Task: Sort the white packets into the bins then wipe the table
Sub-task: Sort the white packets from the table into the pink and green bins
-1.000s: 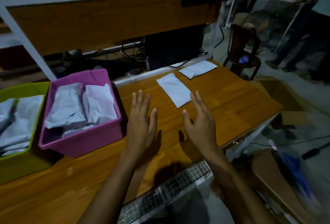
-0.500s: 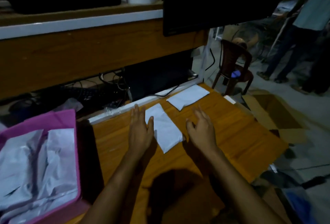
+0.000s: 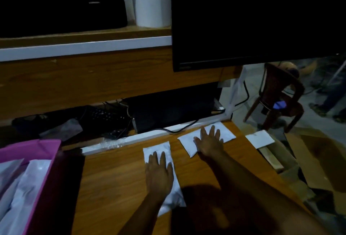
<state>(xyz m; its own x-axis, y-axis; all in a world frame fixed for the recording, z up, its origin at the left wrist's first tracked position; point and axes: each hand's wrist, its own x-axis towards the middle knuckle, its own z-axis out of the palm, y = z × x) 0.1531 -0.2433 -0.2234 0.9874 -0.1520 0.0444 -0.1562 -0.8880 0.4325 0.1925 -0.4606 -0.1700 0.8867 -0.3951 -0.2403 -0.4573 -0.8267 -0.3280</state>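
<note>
The sorting step was in hand, with wiping not yet begun. At the lower left of the frame the pink plastic bin [image 3: 49, 152] already held crumpled white packets [image 3: 33, 178]. Just right of centre, the left hand [image 3: 159, 174] lay flat, fingers straight and slightly apart, on the nearer flat white rectangular packet [image 3: 162, 147] on the brown wooden bench [image 3: 116, 178]. Farther up and to the right, the right hand [image 3: 209, 141] was stretched out with fingers spread flat on the second white packet [image 3: 227, 133] near the bench's back edge. Neither hand had curled round anything. The next move probably called for closing the fingers on each packet, or sliding both nearer first, then carrying them left to the bin. A smaller white flat piece [image 3: 259, 141] sat at the right edge of the bench; whether it was a packet could not be told. A second before, both hands had hovered over bare wood short of the packets, and half a second before they had flanked the nearer one. The green bin seen then was out of view.
</note>
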